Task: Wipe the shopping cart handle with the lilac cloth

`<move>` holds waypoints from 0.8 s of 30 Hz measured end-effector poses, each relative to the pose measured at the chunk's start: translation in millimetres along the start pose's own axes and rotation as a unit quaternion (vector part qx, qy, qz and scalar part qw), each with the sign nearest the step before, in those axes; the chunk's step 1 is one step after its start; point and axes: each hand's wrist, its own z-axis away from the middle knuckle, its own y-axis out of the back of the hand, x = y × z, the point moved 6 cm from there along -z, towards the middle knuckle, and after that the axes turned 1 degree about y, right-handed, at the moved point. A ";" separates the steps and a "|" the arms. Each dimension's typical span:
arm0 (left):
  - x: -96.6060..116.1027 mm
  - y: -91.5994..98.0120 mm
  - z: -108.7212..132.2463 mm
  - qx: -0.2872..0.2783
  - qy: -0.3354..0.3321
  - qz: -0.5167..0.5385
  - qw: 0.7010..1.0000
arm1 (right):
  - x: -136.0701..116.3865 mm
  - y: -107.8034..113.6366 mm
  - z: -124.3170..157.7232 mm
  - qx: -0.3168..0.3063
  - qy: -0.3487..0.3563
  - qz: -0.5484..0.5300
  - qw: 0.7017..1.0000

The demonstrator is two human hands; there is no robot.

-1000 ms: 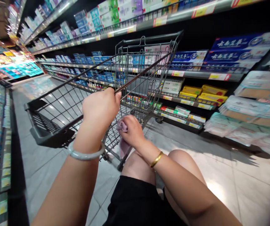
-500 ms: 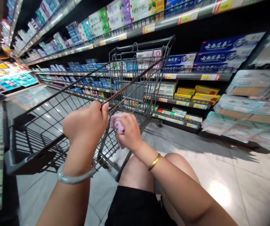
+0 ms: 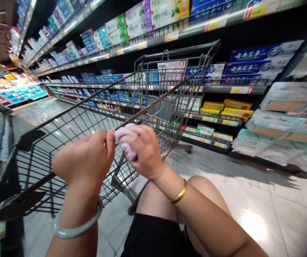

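A dark wire shopping cart (image 3: 70, 146) stands tilted across the view in front of my knees. My left hand (image 3: 85, 155) is closed around its near top rail (image 3: 153, 103), thumb toward the right. My right hand (image 3: 145, 150) grips a bunched light purple cloth (image 3: 126, 137), which is pressed against the same rail right beside my left thumb. Part of the cloth is hidden under my fingers. A pale bangle is on my left wrist and a gold one on my right.
Shelves of boxed goods (image 3: 139, 21) run behind the cart. Blue toothpaste boxes (image 3: 252, 67) and yellow boxes (image 3: 236, 110) lie at right, near hanging clear packages (image 3: 290, 125). Grey floor tiles (image 3: 223, 189) lie below. Another shelf edge (image 3: 3, 142) borders the left side.
The cloth in my right hand has gone up from below the rail onto it. My left hand has shifted left and down in view with the cart, whose left end comes nearer.
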 end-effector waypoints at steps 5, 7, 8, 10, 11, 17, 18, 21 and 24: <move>-7.6 5.0 8.3 -0.009 0.008 0.018 1.000 | -6.7 18.8 -10.1 0.048 0.030 0.002 0.998; -8.5 7.5 11.0 -0.015 0.009 0.017 1.000 | 4.4 34.5 -11.8 0.120 -0.024 0.012 0.992; -9.5 9.3 12.0 -0.012 0.016 0.018 1.000 | 5.7 39.4 -11.6 0.142 -0.041 0.015 0.989; -11.5 13.2 13.7 -0.003 0.033 0.019 0.999 | -4.1 40.2 -11.7 0.137 -0.024 0.012 0.990; -11.7 14.5 14.4 -0.001 0.035 0.019 0.999 | -13.2 36.8 -12.0 0.110 0.006 0.009 0.994; -12.0 21.1 18.6 0.013 0.009 -0.015 1.000 | -12.9 48.4 -18.1 0.094 0.043 0.008 0.995; -12.6 21.8 19.2 0.014 0.006 -0.019 1.000 | -0.7 59.1 -19.5 0.136 0.005 0.014 0.991; -14.0 22.4 20.3 0.014 -0.003 -0.014 1.000 | 22.2 84.0 -17.6 0.247 -0.089 0.042 0.964; -15.8 21.1 19.8 0.023 -0.007 0.000 1.000 | 1.1 75.4 -17.9 0.206 -0.045 0.040 0.977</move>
